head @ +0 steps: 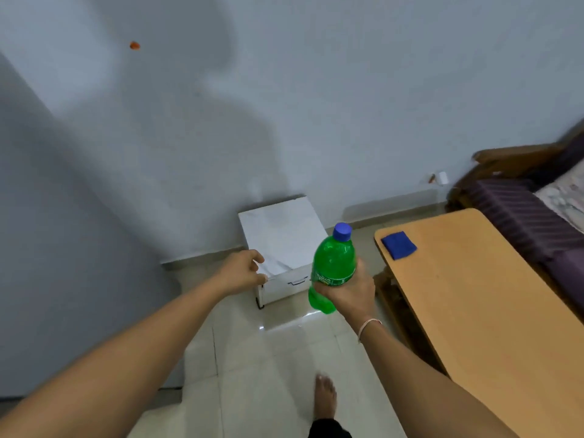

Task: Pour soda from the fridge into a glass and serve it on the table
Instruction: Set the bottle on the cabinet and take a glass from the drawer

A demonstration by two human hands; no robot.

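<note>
The right hand [344,287] holds a green plastic soda bottle with a blue screw cap [333,267]. The fingers wrap round its middle, right over the label. The bottle is up in the air, standing nearly straight, above the shiny pale tile floor [275,352] and just left of the light brown wooden surface [474,295].

The left hand [241,271] is out in front with loosely curled fingers. It holds nothing.

The bottle looks round and smooth. It is thin plastic, so it will likely squash a bit if squeezed hard. If it is cold it may be wet and slippery, but I cannot see any drops. I cannot tell how full it is. A full one would feel heavy for one hand. The middle is a good place to hold it. To open it, one hand should keep the body tight while the other turns the cap.

A small blue folded cloth [398,245] lies on the far corner of the surface. It looks soft. A white box with hard flat sides [281,235] sits on the floor by the wall. No glass is in view.
</note>
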